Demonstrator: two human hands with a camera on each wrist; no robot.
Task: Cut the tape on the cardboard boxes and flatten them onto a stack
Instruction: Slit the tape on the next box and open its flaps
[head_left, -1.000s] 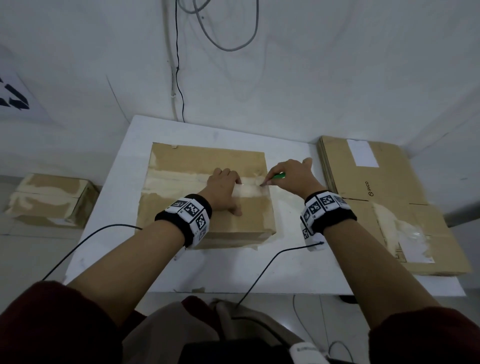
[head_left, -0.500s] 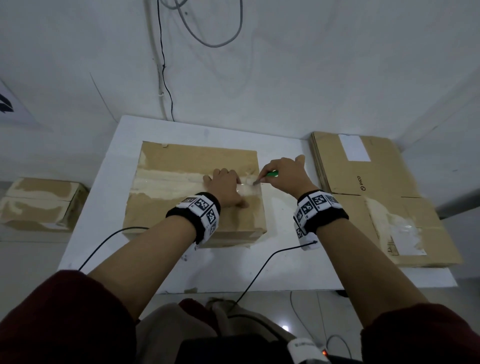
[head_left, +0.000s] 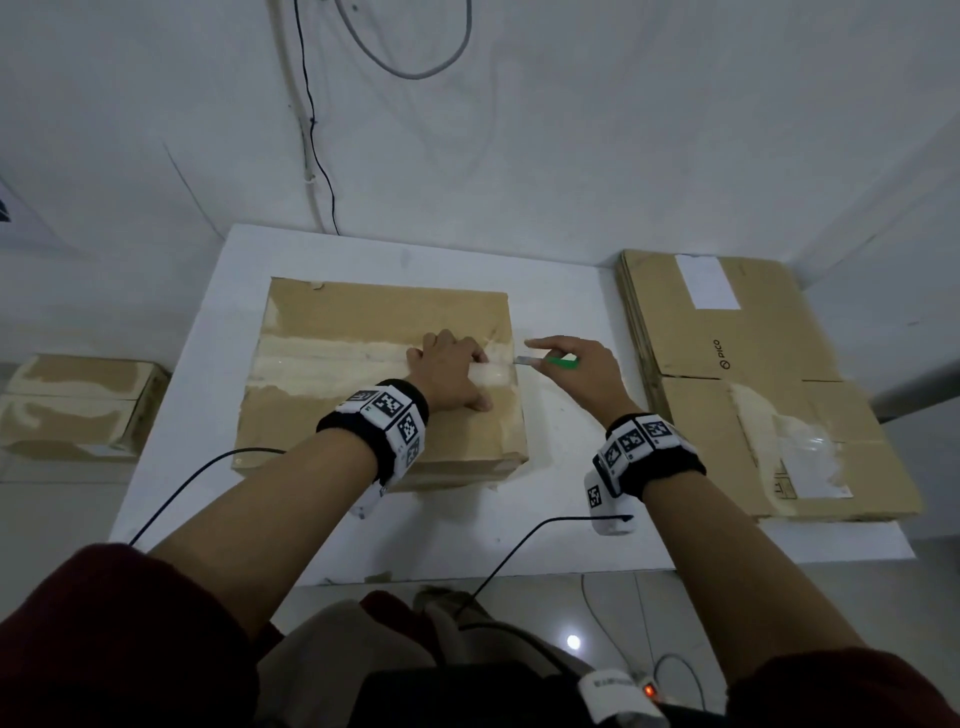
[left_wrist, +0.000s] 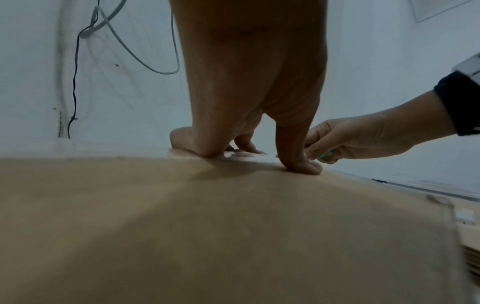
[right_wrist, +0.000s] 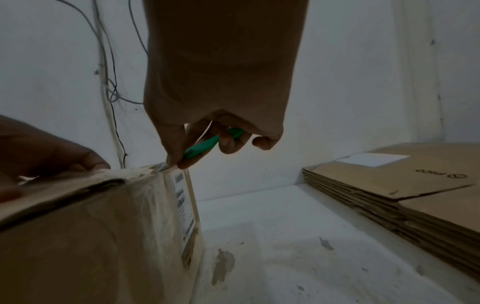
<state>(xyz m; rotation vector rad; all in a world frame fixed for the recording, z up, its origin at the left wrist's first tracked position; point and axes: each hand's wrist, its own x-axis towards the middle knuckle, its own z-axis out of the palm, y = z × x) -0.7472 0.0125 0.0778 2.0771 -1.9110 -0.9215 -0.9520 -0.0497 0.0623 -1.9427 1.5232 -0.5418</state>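
A taped cardboard box (head_left: 363, 322) lies on the white table (head_left: 561, 291); a band of pale tape (head_left: 322, 358) runs across its top. My left hand (head_left: 449, 374) presses on the box top near its right edge, its fingers curled with their tips on the cardboard (left_wrist: 306, 166). My right hand (head_left: 576, 364) grips a green-handled cutter (head_left: 558, 362), whose blade tip is at the box's top right edge (right_wrist: 162, 167). In the right wrist view the green handle (right_wrist: 205, 146) sits between thumb and fingers.
A stack of flattened cardboard boxes (head_left: 748, 384) lies at the table's right end (right_wrist: 389, 189). Another taped box (head_left: 78, 405) sits on the floor to the left. Cables hang on the wall behind. Black wrist cables trail over the table's front edge.
My right hand with the cutter has drawn rightward along the tape, from beside my left fingers to the box's right edge. My left hand has stayed pressing on the box.
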